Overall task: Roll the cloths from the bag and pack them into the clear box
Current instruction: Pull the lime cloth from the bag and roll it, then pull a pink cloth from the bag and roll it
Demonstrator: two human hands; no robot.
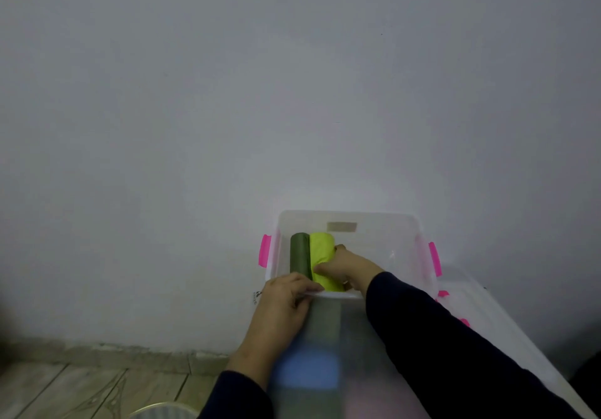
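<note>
A clear plastic box point(383, 239) with pink latches stands against the wall. Inside at its left lie two rolled cloths side by side: a dark green roll point(299, 251) and a lime-yellow roll point(322, 252). My right hand point(344, 267) reaches into the box and grips the lime-yellow roll from its right side. My left hand point(286, 301) holds the near rim of the box at its left corner, thumb over the edge. Through the box's near wall I see blurred blue, green and pinkish shapes.
A clear lid point(481, 314) with pink clips lies to the right of the box. A plain grey wall point(292, 93) fills most of the view. Wood-look floor point(81, 389) shows at the lower left, with a pale round rim point(162, 410) at the bottom edge.
</note>
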